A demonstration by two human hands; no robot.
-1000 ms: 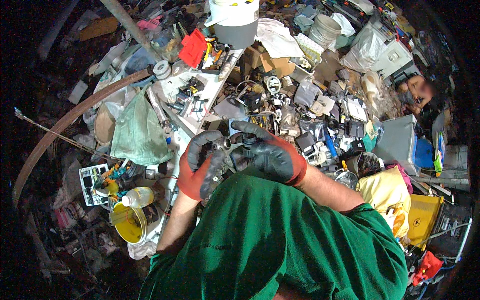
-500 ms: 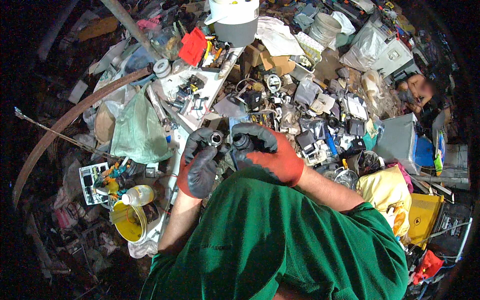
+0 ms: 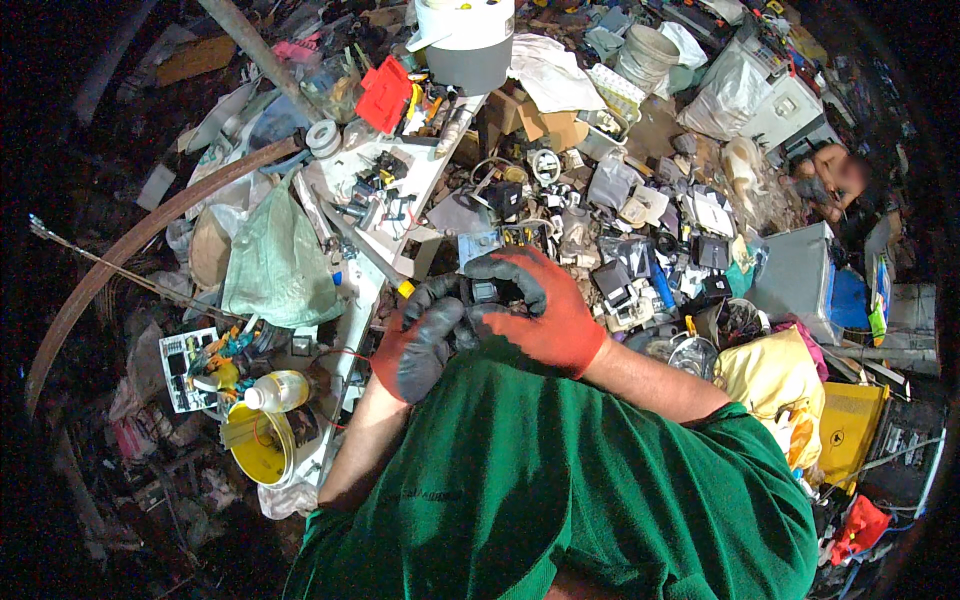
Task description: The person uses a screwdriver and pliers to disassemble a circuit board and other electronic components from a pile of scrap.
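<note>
My right hand [image 3: 545,310], in a red glove with dark grey fingers, is closed around a small black part [image 3: 485,291] with a squarish, lighter face. Beside it, my left hand [image 3: 418,345], gloved the same way, has its fingers curled in against the right hand's fingertips. What the left fingers hold, if anything, is hidden. Both hands are just above my knee in green cloth [image 3: 500,440]. Close to the left fingers, the yellow end of a long grey bar [image 3: 405,289] rests at the edge of a white board [image 3: 345,180].
A yellow bucket [image 3: 240,440] and a clear bottle [image 3: 280,391] stand at left. Small electronic parts [image 3: 625,275] are heaped ahead and right. A white and grey bucket [image 3: 465,45] stands at the back. Another person [image 3: 838,180] is at the far right.
My left hand has turned and lowered, and the small metal ring in its fingers has gone from sight. The black part in my right hand shows a different, squarish face. The bar's yellow end is uncovered.
</note>
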